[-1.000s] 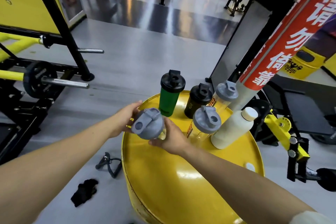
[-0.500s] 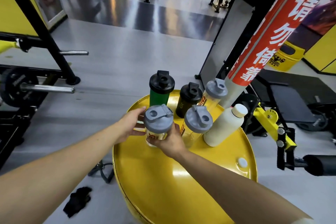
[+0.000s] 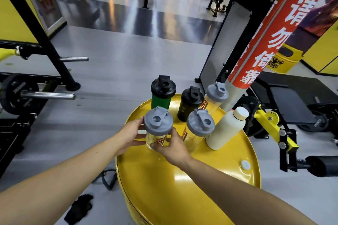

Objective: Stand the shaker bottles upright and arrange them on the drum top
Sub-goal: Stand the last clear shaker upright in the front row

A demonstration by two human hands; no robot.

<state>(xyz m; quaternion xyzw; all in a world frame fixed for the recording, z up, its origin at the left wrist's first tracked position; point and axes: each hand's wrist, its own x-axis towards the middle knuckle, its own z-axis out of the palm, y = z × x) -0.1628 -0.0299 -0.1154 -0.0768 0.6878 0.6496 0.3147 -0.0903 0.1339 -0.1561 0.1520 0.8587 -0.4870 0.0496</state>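
Fingers (image 3: 139, 136) of the left hand (image 3: 128, 135) and the right hand (image 3: 172, 147) wrap a clear plastic shaker bottle with a grey flip lid (image 3: 158, 128), gripping it from either side as it stands upright near the far left edge of a round yellow steel drum top (image 3: 182, 184). Just beyond it stand a green shaker with a black lid (image 3: 161, 95) and a black shaker (image 3: 189, 105); two more clear grey-lidded shakers (image 3: 199, 128) and a cream bottle (image 3: 226, 129) stand to its right.
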